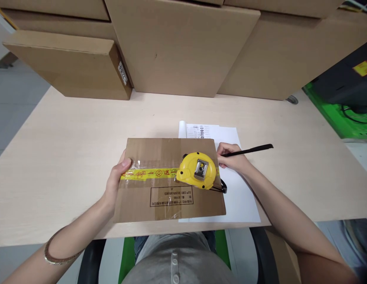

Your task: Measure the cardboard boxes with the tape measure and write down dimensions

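A flat cardboard box (pixel 168 157) lies in front of me, with yellow printed tape across its top and a stamped text block below. My left hand (pixel 115 177) grips its left edge, thumb on top and the other fingers mostly hidden. On the box's right half rests a yellow tape measure (pixel 198 171) with a metal clip and a black strap. My right hand (pixel 230 156) is closed around a black pen (pixel 251 150), whose long end points right. That hand is at the box's right edge, over white paper sheets (pixel 239 201) partly covered by the box.
Large cardboard boxes (pixel 183 51) stand along the table's back, with a smaller box (pixel 65 67) at the left. A dark device (pixel 343 75) sits on a green surface (pixel 349 122) at right. The table's front edge (pixel 289 224) is close to my body.
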The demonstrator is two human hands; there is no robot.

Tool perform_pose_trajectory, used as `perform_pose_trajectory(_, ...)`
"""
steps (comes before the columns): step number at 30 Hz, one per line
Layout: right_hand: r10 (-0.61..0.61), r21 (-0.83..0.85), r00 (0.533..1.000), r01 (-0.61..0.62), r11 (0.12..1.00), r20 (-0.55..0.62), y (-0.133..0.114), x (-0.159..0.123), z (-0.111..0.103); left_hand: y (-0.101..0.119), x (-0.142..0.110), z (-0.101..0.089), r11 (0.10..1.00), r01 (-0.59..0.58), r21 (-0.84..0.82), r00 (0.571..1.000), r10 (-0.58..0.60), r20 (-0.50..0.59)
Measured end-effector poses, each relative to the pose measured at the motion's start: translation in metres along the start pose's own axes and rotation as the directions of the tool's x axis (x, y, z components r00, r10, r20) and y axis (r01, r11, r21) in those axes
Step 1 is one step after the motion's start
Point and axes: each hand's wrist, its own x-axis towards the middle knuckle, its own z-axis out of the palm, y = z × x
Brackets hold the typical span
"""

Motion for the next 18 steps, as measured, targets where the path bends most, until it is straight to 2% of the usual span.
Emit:
perform_pose_trajectory(7, -0.009, -0.018, 1.0, 0.009, 1.0, -0.004, -0.0018, -0.0015, -0.0006, 0.0005, -0.0003, 0.0007, 0.997, -0.031, 0.077, 0.999, 0.028, 0.04)
perform_pose_trajectory(18, 0.004, -0.016, 1.0, -0.003, 1.0, 0.029, 0.0007, 0.0006, -0.003, 0.0004, -0.0005, -0.0014, 0.998, -0.01, 0.067, 0.998, 0.006, 0.057)
